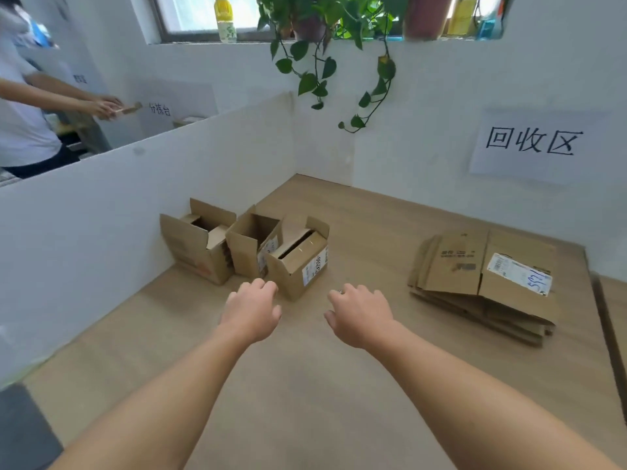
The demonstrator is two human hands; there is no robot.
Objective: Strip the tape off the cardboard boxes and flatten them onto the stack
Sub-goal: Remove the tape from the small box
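Three open-flapped corrugated cardboard boxes (244,247) stand beside a flattened stack (481,283) on the wood-grain table (305,385); left hand (252,308) and right hand (361,315) hover loosely curled, holding nothing.

Both bare forearms outstretched, left hand (252,308) and right hand (359,313) palm-down (fingers loosely curled, empty).

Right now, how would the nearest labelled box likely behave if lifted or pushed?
The nearest box probably lifts lightly: its top is partly open and nothing shows inside, though the interior is mostly hidden. Its walls look like thin cardboard, so they may flex under a squeeze. Pushed, it would likely slide on the smooth table, perhaps bumping the middle box.
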